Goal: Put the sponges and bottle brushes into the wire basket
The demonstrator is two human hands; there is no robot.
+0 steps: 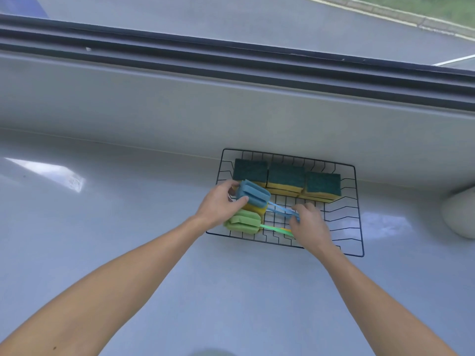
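Right of centre on the pale table (128,253) sits the wire basket (358,209), three green-topped sponges (285,176) lined along its upper side. Over its left half, the left hand (218,204) grips the blue bottle brush (253,194) by its foam head, while the right hand (308,222) pinches its handle. Below it, a green bottle brush (243,222) lies in the basket beside a yellow sponge (254,209).

The wire basket (358,211) is thin black metal, sitting on a glossy, smooth countertop (128,227) (light glares off it). The sponges (285,179) look rough-topped over soft foam, like the spongy blue bottle brush (253,194).
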